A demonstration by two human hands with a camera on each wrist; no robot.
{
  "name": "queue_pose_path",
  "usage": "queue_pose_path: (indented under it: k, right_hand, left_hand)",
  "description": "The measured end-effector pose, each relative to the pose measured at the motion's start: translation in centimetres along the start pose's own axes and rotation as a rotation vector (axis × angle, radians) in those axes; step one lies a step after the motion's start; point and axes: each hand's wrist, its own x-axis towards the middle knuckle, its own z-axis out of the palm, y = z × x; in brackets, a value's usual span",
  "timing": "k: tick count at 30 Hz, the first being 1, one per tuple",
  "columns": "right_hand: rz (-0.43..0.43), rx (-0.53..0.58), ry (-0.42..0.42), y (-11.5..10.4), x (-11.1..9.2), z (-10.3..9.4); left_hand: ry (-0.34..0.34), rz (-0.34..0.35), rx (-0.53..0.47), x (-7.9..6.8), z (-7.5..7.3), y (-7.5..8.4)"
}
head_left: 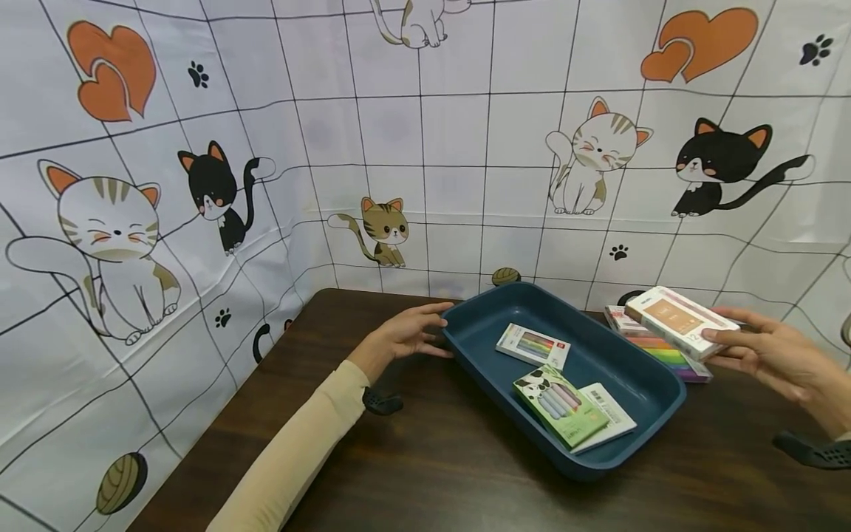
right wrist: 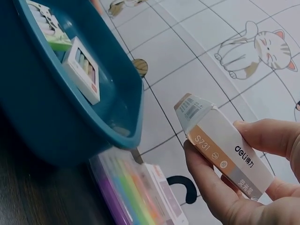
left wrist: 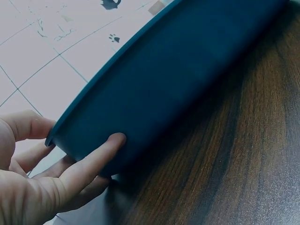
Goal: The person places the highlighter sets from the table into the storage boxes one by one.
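My right hand (head_left: 778,355) holds a white-and-orange box of highlighters (head_left: 681,323) between thumb and fingers, raised at the right of the blue bin (head_left: 625,347). In the right wrist view the highlighter box (right wrist: 225,150) is tilted and shows its lettered side. At the bin's far left corner is my left hand (head_left: 412,330), its fingers spread around the corner. Seen from the left wrist, the left hand's thumb (left wrist: 96,157) lies straight along the outer wall of the bin (left wrist: 154,79). Inside the bin lie a pen pack (head_left: 534,346) and a green pack (head_left: 561,405) overlapping a white one (head_left: 608,417).
Behind the highlighter box, a clear case of rainbow-coloured pens (head_left: 668,358) and a white pack (head_left: 618,319) are at the bin's right side. The dark wooden table (head_left: 399,473) meets a cat-printed wall covering (head_left: 459,192) at the back and left.
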Motion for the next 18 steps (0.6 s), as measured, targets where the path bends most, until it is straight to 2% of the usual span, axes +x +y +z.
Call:
queue_pose_path:
  k: [5, 13, 18]
  right_hand:
    - [0.030, -0.010, -0.005, -0.3, 0.7, 1.2]
    - [0.014, -0.046, -0.052, -0.1, 1.3, 2.9]
    - [0.020, -0.017, -0.070, 0.0, 1.7, 3.4]
  left_hand:
    - [-0.007, 0.000, -0.005, 0.1, -0.1, 0.1]
    - [0.004, -0.009, -0.013, 0.0, -0.1, 0.1]
    - [0.005, -0.018, -0.036, 0.0, -0.1, 0.1]
